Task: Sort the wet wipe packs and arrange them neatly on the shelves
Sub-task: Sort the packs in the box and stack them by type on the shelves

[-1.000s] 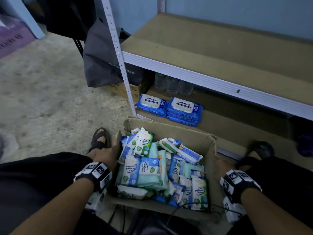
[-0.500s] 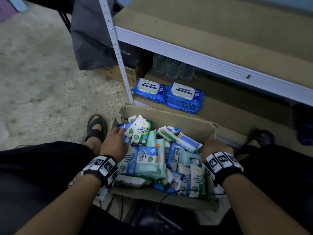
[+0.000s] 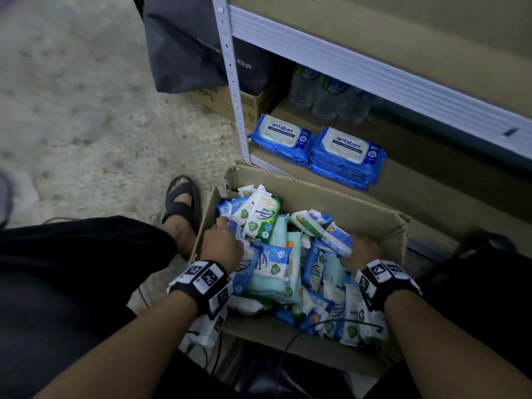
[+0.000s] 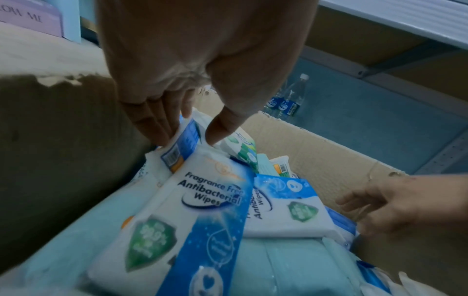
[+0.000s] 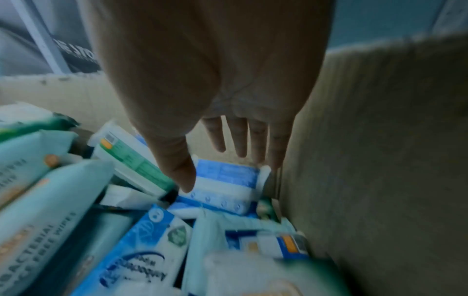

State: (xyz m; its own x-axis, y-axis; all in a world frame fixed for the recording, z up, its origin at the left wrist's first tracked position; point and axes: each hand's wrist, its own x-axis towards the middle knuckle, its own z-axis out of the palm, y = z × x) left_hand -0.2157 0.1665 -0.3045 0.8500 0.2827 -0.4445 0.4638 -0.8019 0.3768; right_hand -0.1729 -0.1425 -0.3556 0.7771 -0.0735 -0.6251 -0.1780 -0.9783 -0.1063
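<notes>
Inside carton [image 3: 331, 197], jumbled blue, white, teal packs [image 3: 276, 272]

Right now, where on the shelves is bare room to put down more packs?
The bottom shelf board is bare to the right of the blue antabax stacks. The upper shelf above is bare too. Behind the stacks, water bottles crowd the back. The cardboard box is crammed.

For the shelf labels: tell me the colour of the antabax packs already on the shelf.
Blue, with a white lid panel on top. The antabax packs show best in the head view.
</notes>
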